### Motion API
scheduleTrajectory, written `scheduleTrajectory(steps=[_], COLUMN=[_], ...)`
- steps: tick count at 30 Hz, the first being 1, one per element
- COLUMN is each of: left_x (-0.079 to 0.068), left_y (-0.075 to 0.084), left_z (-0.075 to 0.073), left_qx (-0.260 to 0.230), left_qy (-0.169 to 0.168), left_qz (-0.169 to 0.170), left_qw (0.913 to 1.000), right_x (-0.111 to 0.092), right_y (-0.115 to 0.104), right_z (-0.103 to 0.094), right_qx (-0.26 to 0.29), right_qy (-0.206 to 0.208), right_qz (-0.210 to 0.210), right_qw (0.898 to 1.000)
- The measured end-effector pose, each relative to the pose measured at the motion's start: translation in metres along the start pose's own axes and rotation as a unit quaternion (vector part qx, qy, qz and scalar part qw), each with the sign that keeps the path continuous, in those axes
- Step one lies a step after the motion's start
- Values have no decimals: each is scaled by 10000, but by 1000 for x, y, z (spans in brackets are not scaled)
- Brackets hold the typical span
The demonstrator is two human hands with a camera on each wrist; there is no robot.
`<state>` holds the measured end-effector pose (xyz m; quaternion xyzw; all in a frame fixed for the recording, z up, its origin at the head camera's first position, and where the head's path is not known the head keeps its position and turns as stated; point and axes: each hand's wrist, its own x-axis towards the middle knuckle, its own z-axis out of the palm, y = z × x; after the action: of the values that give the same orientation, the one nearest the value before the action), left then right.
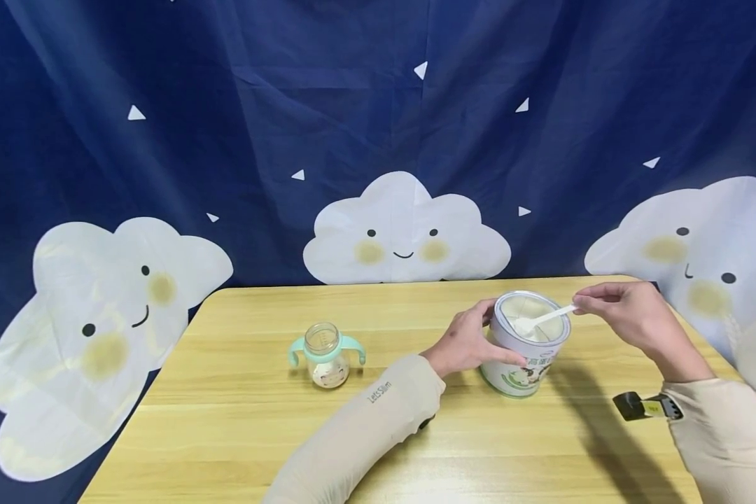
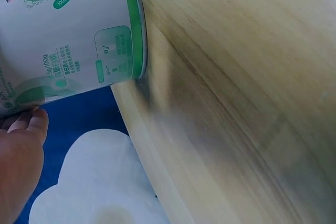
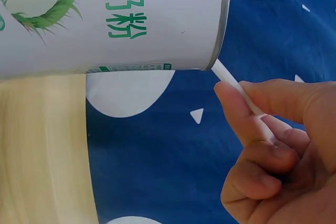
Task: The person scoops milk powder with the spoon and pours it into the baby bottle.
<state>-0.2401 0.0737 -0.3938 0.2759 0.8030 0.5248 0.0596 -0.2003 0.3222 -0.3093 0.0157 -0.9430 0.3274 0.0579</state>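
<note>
A white and green milk powder tin (image 1: 518, 381) is on the right part of the table, its top uncovered and pale inside. My left hand (image 1: 469, 343) grips the tin's left side, thumb across the front and fingers around the back. Between thumb and fingertips, my right hand (image 1: 633, 318) pinches the handle of a white scoop (image 1: 556, 314). The scoop's bowl end lies inside the tin's mouth, and its handle slants up over the right rim. In the right wrist view, the tin (image 3: 157, 30) hides the scoop's far end.
A clear baby bottle (image 1: 327, 371) with mint green handles and no lid stands left of the tin, with something whitish low inside. The wooden table (image 1: 239, 420) ends at a dark blue cloth (image 1: 258, 140) printed with white clouds.
</note>
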Motion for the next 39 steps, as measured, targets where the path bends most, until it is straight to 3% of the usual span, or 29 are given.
scheduleTrajectory(steps=[10,30,39], left_x=[-3,-14,-27], left_y=[-1,4,1], left_z=[-4,-28,-48], left_qx=[-52,-359,-563], left_qy=[-3,-74,-12], left_qz=[8,-109,-143], left_qw=[10000,9993,9983], right_x=[3,8,7], right_y=[7,1,-3], right_z=[-5,-12,-11], right_qx=[1131,1346,1588], right_qy=[-171,-199,-220], right_qz=[414,669,737], right_qw=[9926,9884,9843])
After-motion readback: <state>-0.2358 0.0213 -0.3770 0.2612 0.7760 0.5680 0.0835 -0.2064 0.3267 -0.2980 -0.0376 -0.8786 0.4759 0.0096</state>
